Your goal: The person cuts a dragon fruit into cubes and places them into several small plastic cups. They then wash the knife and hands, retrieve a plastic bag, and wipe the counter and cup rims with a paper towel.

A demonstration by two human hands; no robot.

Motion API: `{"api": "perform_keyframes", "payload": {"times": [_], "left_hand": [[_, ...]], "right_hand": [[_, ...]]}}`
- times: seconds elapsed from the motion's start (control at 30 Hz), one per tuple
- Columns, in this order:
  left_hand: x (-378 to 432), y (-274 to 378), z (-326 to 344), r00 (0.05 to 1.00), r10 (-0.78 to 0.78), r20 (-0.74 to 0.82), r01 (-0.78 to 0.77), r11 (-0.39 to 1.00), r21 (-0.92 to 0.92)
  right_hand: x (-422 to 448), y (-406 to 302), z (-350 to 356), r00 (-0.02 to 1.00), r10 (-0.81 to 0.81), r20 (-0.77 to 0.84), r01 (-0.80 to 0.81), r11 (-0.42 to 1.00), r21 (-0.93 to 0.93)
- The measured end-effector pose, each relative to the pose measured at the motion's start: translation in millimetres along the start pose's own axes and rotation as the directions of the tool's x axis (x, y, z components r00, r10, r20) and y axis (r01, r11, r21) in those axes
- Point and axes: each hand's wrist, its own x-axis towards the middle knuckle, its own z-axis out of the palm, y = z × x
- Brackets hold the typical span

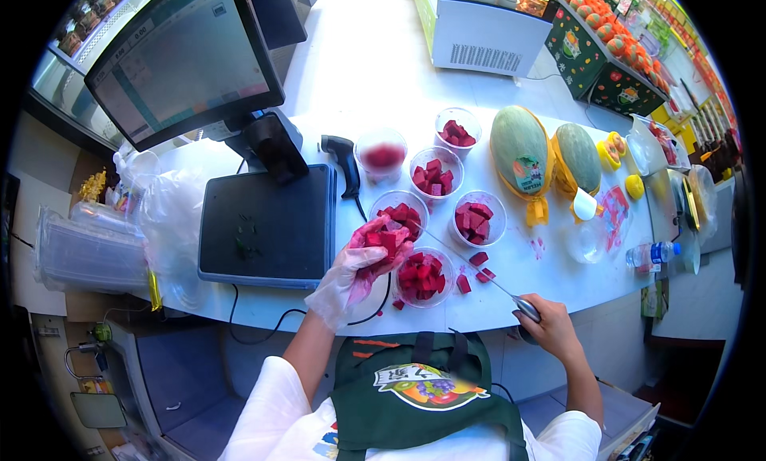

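Observation:
My left hand (359, 266), in a clear plastic glove stained red, holds several chunks of red dragon fruit (383, 244) in its cupped palm. It is over the near edge of a clear cup of red chunks (400, 213). My bare right hand (547, 324) grips the metal handle of a knife (526, 309), whose thin blade points up and left towards the left hand. Another filled cup (425, 277) stands just right of my left hand. More cups (480, 219) (437, 172) of red chunks stand beyond. A few loose chunks (464, 283) lie on the white counter (467, 311).
Left stand a black scale (266, 225), a monitor (185, 60), a barcode scanner (342, 165) and plastic bags (188, 216). Right are two netted melons (520, 150) (577, 156), cut yellow fruit (609, 154), a water bottle (652, 254) and an empty clear cup (586, 242).

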Motion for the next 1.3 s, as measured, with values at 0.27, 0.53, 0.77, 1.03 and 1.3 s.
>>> {"api": "perform_keyframes", "payload": {"times": [0.27, 0.53, 0.77, 1.03, 1.3], "left_hand": [[30, 10, -2, 0.999, 0.044, -0.007, -0.042, 0.984, 0.175], [45, 24, -2, 0.997, -0.016, -0.076, 0.038, 0.957, 0.289], [61, 26, -13, 0.985, 0.112, -0.128, -0.023, 0.835, 0.549], [66, 30, -11, 0.985, 0.087, -0.149, 0.031, 0.762, 0.646], [56, 47, -2, 0.984, 0.075, -0.16, 0.019, 0.857, 0.514]], "right_hand": [[41, -4, -2, 0.993, -0.091, 0.07, 0.098, 0.989, -0.112], [62, -9, -5, 0.997, -0.027, 0.066, 0.03, 0.998, -0.048], [62, -5, -5, 0.998, -0.034, 0.057, 0.035, 0.999, -0.02], [57, 5, 3, 0.995, -0.049, 0.088, 0.053, 0.998, -0.047], [55, 2, 2, 0.998, 0.025, 0.06, -0.025, 1.0, -0.001]]}}
